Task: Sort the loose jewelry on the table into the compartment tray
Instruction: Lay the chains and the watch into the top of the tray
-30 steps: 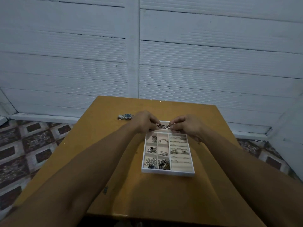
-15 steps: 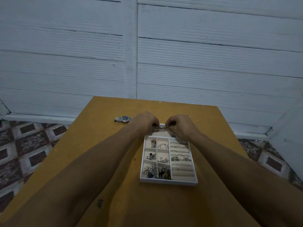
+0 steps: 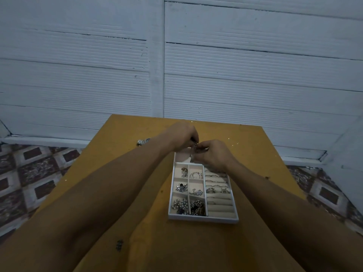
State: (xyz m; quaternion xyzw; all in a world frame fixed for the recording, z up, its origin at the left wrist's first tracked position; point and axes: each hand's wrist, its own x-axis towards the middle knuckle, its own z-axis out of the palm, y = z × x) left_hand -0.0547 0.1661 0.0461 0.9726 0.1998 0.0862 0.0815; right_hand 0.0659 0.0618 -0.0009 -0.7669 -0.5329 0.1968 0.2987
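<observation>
Above the tray [image 3: 202,220], far edge, left hand [image 3: 181,136] and right hand [image 3: 214,155] pinch a limp chain [image 3: 196,147] (likely light, slippery) — grip its ends.

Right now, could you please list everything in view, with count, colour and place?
Table: one, mustard, against white panelled wall.
Tray: one, white, mid-table.
Jewellery clusters: six, silver and dark, tray's left small compartments.
Rings: several, silver, tray's right rolls.
Wristwatch: one, silver, on table beyond left forearm, partly hidden.
Chain: one, silvery, pinched between both hands above tray's far end.
Floor tiles: many, brown-grey patterned, both sides.
Left hand: one, pinching chain.
Right hand: one, pinching chain.
</observation>
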